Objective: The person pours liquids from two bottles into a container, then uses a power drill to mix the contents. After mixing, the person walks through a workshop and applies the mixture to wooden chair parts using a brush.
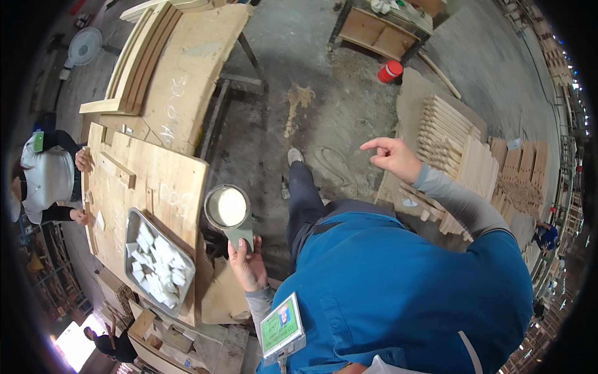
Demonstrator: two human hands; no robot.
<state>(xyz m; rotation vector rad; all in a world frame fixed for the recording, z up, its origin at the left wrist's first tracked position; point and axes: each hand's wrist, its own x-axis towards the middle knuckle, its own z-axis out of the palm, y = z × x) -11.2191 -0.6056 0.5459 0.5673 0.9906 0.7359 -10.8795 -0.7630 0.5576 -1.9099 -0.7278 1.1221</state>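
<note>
My left hand (250,267) is closed around the grey-green handle of a round cup (210,218). Pale cream-coloured contents (229,207) show inside it, held beside the wooden table's near edge. Out to the right, my right hand (395,161) is raised over the floor with nothing in it. Its index finger points outward while the other fingers curl in. Near the cup, on the table's corner, a metal tray (132,234) carries many white, block-like pieces (161,265).
Wooden boards (140,163) cover the table, with long curved wooden parts (138,59) farther off. Across it a co-worker's hands (83,159) touch the edge. Stacked wooden pieces (445,134) lie at right, near a red container (390,71). A fan (85,46) stands far left.
</note>
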